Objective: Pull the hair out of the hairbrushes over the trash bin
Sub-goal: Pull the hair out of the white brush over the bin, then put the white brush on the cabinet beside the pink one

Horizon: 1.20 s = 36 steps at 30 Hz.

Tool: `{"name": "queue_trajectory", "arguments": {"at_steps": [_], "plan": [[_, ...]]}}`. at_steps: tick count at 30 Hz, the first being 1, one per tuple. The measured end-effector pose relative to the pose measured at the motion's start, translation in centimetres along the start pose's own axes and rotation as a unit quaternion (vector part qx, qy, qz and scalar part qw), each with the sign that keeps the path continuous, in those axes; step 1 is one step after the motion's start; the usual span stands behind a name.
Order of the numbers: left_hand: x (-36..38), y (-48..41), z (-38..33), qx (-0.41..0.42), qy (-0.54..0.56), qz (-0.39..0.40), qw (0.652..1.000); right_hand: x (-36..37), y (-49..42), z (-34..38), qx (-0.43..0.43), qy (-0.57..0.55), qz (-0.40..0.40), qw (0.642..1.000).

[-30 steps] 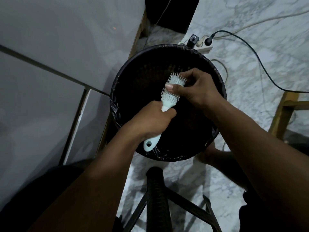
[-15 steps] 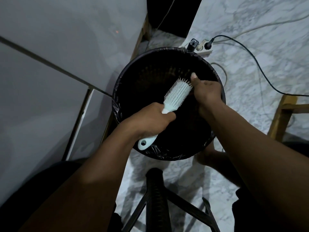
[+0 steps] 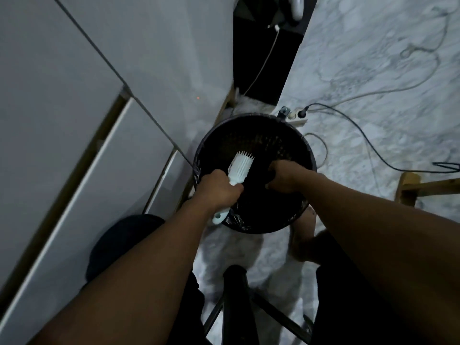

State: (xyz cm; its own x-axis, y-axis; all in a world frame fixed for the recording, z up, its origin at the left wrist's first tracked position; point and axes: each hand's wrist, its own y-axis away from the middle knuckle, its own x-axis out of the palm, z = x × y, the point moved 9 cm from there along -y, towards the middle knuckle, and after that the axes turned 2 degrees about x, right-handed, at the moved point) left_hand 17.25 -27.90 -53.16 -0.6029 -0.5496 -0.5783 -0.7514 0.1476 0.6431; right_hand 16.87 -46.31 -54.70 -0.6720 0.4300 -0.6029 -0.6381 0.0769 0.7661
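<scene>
A pale mint hairbrush points up and away over the round black trash bin, which is lined with a dark bag. My left hand is closed around the brush's handle, whose end sticks out below my fist. My right hand hovers over the bin's right half, apart from the brush, fingers curled downward. Whether it holds any hair I cannot tell in the dim light.
White cabinet fronts fill the left side. A power strip with cables lies on the marble floor behind the bin. A wooden stool leg stands at the right. A black stand rises between my knees.
My right hand has left the bristles and dropped to the right over the bin. The brush stayed in my left hand. The camera view has tilted up and pulled back.
</scene>
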Motion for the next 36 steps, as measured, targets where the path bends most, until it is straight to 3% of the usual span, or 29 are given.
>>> {"name": "queue_trajectory", "arguments": {"at_steps": [4, 11, 21, 28, 36], "plan": [[-3.0, 3.2, -1.5, 0.002, -0.024, -0.022, 0.999, -4.2, 4.7, 3.0, -0.036, 0.032, -0.017, 0.999], [-12.9, 11.0, -9.5, 0.068, -0.068, -0.122, 0.988, -15.0, 15.9, 8.0, -0.117, 0.0, -0.143, 0.983], [-25.0, 25.7, -20.0, 0.176, -0.072, -0.277, 0.942, -27.0, 34.2, 11.3, -0.171, -0.035, -0.299, 0.938], [-29.9, 34.0, -23.4, 0.218, -0.087, -0.349, 0.907, -30.6, 42.5, 14.0, -0.203, -0.033, -0.362, 0.909], [-34.4, 39.0, -22.3, 0.21, -0.113, -0.408, 0.881, -31.9, 46.9, 18.1, -0.246, -0.048, -0.392, 0.885]]}}
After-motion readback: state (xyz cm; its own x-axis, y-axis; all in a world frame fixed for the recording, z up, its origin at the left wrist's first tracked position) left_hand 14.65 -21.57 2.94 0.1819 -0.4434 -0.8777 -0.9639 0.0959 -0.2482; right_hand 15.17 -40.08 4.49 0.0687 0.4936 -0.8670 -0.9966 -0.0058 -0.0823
